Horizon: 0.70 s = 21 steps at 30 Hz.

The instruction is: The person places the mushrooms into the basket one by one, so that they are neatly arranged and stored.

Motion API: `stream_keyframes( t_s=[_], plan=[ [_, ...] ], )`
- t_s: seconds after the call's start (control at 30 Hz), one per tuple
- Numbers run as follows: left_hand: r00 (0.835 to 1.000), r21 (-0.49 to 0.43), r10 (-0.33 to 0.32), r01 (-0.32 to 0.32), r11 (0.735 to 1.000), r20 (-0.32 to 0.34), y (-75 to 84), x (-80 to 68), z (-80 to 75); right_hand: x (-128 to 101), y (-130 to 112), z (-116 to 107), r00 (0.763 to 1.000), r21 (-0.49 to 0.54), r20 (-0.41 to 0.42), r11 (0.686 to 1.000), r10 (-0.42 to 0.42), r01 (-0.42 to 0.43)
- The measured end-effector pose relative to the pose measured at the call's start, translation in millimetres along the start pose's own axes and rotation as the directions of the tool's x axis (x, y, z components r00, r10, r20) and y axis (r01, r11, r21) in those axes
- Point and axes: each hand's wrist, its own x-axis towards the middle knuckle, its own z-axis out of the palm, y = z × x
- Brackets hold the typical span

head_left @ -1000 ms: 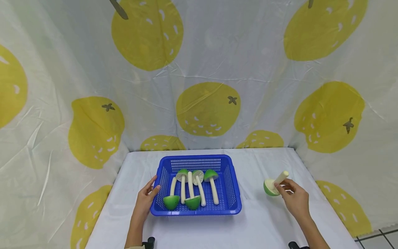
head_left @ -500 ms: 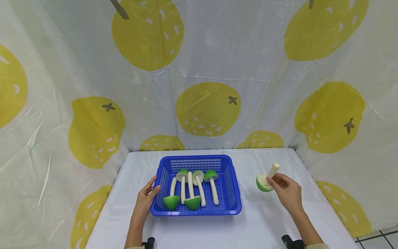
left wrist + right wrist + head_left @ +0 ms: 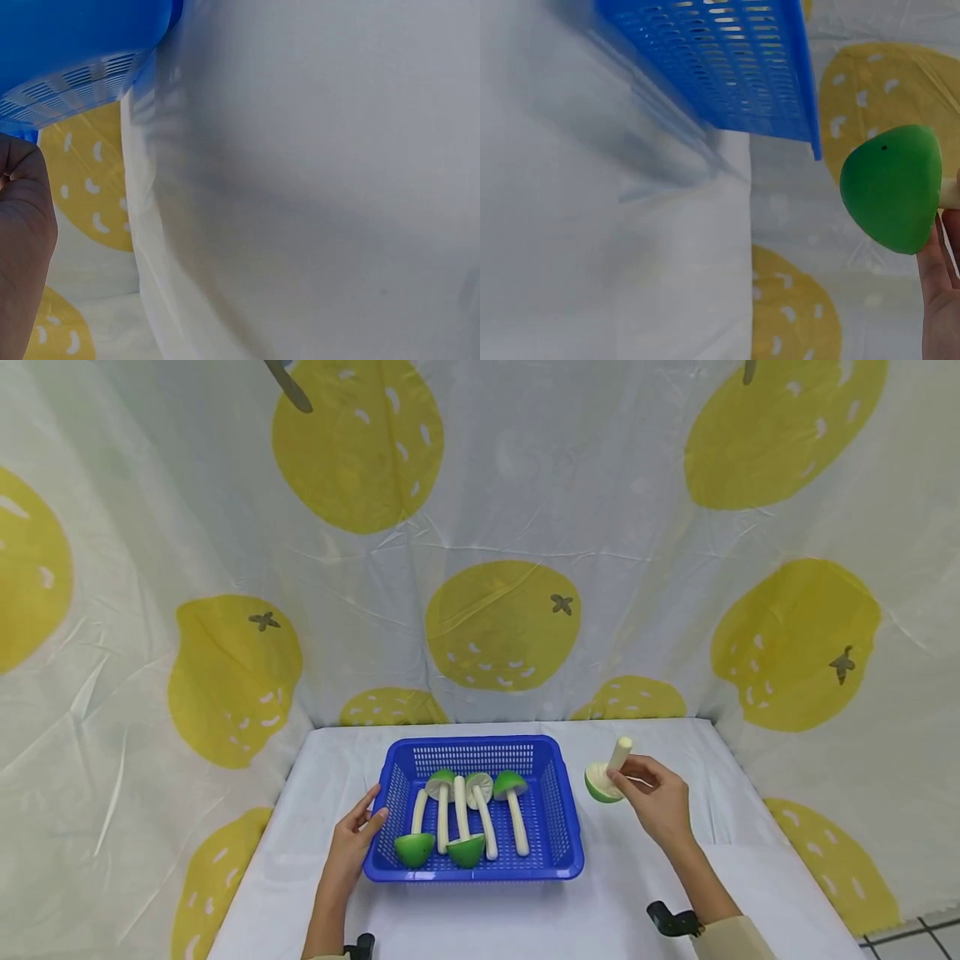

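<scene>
A toy mushroom with a green cap and pale stem is held cap down, right of the blue basket. My right hand pinches its stem between thumb and fingers; in the right wrist view the green cap faces the camera. At the basket's left rim is my left hand, its thumb and fingers gripping the edge. Several similar mushrooms lie side by side in the basket, some caps toward the back, others toward the front. In the left wrist view, the left hand shows only partly, beneath the basket's side.
A white cloth covers the table. Behind it and at both sides hangs a pale curtain printed with yellow lemons. Grey floor tiles show at the lower right corner.
My right hand has moved left and slightly away from me with the mushroom, bringing it close to the basket's right side. The left hand and the basket have stayed in place.
</scene>
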Motion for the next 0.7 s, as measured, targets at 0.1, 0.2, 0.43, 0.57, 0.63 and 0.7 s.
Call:
stream_keyframes(
  t_s=[0.1, 0.2, 0.43, 0.57, 0.63, 0.7],
  plan=[
    [1.0, 0.0, -0.002, 0.002, 1.0, 0.001, -1.3, 0.5, 0.3, 0, -10, 5, 1.0, 0.013, 0.012, 1.0, 0.009, -0.009],
    [1.0, 0.003, -0.004, 0.004, 1.0, -0.002, 0.5, -0.3, 0.1, 2, -12, 11, 1.0, 0.018, 0.022, 1.0, 0.008, -0.008],
    [1.0, 0.007, 0.004, -0.004, 1.0, -0.004, 6.4, -2.6, -0.3, 5, -7, 23, 0.999, 0.038, 0.033, 0.999, -0.004, 0.003],
    [1.0, 0.01, 0.003, -0.003, 1.0, -0.007, 5.5, -2.6, 0.2, 5, -11, 31, 0.999, 0.047, 0.048, 0.999, 0.01, -0.012],
    [1.0, 0.007, -0.001, 0.001, 1.0, -0.01, 4.4, -2.5, 0.5, 4, -13, 35, 0.998, 0.048, 0.055, 0.999, 0.021, -0.024],
    [1.0, 0.01, 0.0, 0.0, 1.0, -0.011, 3.3, -2.4, 0.7, 3, -15, 38, 0.997, 0.047, 0.066, 0.998, 0.031, -0.034]
  ],
)
